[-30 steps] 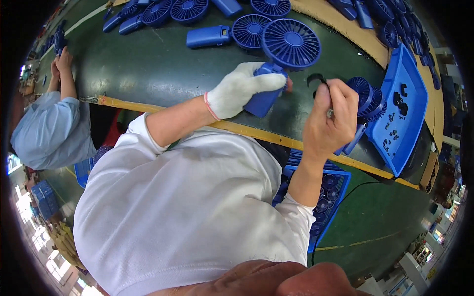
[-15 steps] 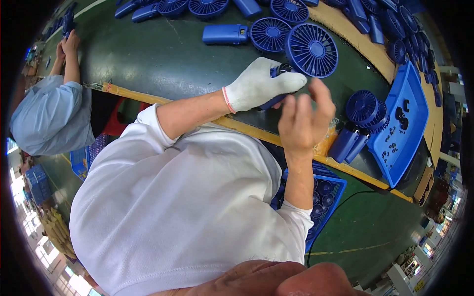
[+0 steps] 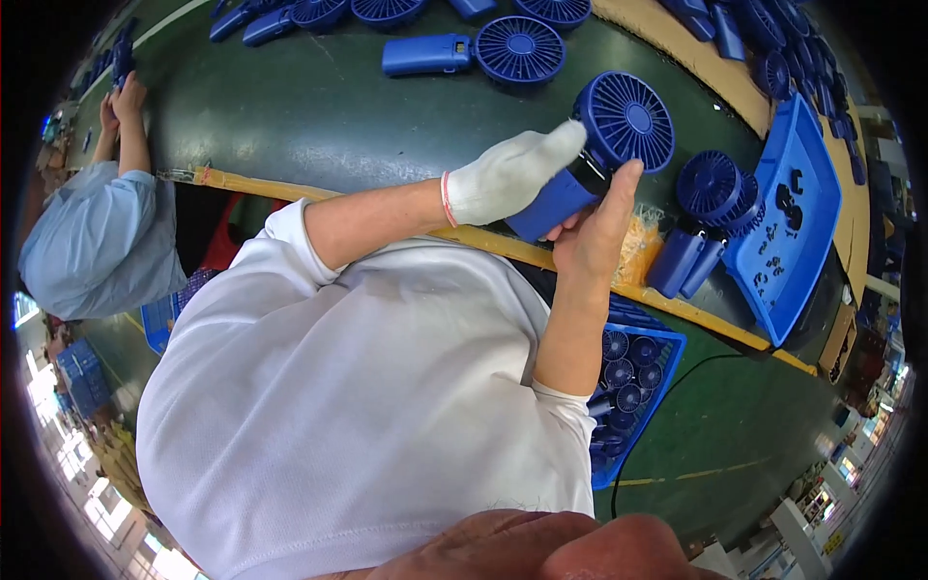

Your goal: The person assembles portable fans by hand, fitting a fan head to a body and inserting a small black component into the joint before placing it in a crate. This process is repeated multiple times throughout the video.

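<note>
A blue handheld fan is between my two hands above the table's near edge, its round grille facing up at the upper right. My left hand, in a white glove, holds the handle from the left, with its thumb against the dark joint below the grille. My bare right hand holds the same fan from the right. Its fingertips curl under the handle and its thumb points up beside the grille. The handle's underside is hidden.
More blue fans lie along the far side of the green table. At right, two fans stand beside a blue tray of small black parts. Below the edge sits a fan-filled crate. A co-worker works at left.
The fan has turned so its handle and grille face up. My right hand, blurred and raised before, has closed against the fan's right side; my left thumb has shifted toward the joint.
</note>
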`<action>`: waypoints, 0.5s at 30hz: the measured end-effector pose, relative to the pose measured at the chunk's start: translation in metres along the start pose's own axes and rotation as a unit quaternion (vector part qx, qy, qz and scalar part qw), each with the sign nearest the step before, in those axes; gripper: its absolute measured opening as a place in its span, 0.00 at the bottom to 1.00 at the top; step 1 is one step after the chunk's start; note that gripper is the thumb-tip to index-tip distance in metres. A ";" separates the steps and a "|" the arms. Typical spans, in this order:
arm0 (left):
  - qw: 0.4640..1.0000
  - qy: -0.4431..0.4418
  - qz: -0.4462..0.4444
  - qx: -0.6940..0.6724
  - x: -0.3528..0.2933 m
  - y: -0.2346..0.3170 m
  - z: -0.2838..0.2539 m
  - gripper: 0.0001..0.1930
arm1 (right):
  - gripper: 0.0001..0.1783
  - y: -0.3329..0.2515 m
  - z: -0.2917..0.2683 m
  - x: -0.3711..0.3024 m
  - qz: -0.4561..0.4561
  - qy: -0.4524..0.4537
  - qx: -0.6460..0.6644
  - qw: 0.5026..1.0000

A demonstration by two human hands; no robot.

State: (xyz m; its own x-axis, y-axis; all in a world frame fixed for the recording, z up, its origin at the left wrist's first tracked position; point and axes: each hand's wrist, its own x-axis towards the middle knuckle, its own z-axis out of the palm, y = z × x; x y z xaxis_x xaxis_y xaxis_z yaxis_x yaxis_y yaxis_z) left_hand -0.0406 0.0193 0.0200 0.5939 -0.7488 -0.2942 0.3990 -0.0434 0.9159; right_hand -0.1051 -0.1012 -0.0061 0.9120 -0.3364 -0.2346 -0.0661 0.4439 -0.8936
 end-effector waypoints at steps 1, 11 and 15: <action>1.000 0.003 0.005 -0.014 0.001 -0.004 0.000 0.33 | 0.32 0.000 0.001 0.002 -0.011 0.002 0.026 1.000; 0.994 0.088 0.056 -0.001 0.007 -0.035 -0.001 0.31 | 0.23 -0.006 0.006 -0.006 -0.222 0.074 -0.260 0.937; 0.948 0.140 0.245 0.146 0.018 -0.039 0.002 0.24 | 0.24 -0.008 0.008 -0.001 -0.383 0.068 -0.334 0.858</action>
State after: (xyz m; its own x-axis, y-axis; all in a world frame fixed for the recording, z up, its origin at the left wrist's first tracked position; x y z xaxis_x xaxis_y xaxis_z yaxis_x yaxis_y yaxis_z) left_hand -0.0467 0.0065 -0.0201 0.8361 -0.5240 0.1623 -0.1590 0.0517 0.9859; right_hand -0.1024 -0.0976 0.0041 0.7388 -0.4308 0.5182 0.2731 -0.5115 -0.8147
